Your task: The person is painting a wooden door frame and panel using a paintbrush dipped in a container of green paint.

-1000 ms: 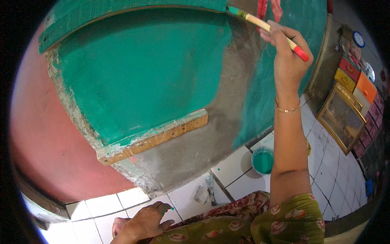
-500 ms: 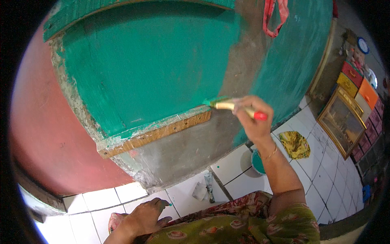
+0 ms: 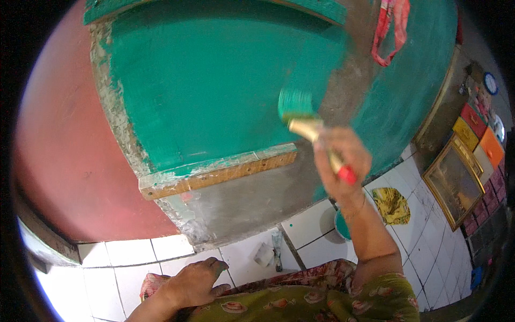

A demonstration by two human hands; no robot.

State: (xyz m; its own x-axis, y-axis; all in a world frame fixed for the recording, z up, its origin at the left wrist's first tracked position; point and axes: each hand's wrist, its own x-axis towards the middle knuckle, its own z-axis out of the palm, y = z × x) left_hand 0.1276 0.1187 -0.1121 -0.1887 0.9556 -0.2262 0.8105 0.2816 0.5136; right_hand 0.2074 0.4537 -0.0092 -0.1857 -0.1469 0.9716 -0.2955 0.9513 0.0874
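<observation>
A wide paintbrush with a pale, red-tipped handle is in my right hand, whose fingers are wrapped round the handle. Green paint coats its bristles, which point up in front of the green painted wall. Motion smears the brush a little, and I cannot tell whether the bristles touch the wall. Low at the left, my left hand rests by my lap, open and holding nothing, with the thumb apart and dark smudges on the fingertips. Partly behind my right forearm stands a bucket of green paint.
A wooden ledge juts from the wall below the painted area. On the white tiles lie a scraper and a yellow patterned cloth. A gold picture frame leans by colourful drawers. A red strap hangs above.
The brush has swung up from beside the ledge's right end onto higher wall, its bristles turning from leftward to upward. The view has shifted slightly; my left hand stays by my lap.
</observation>
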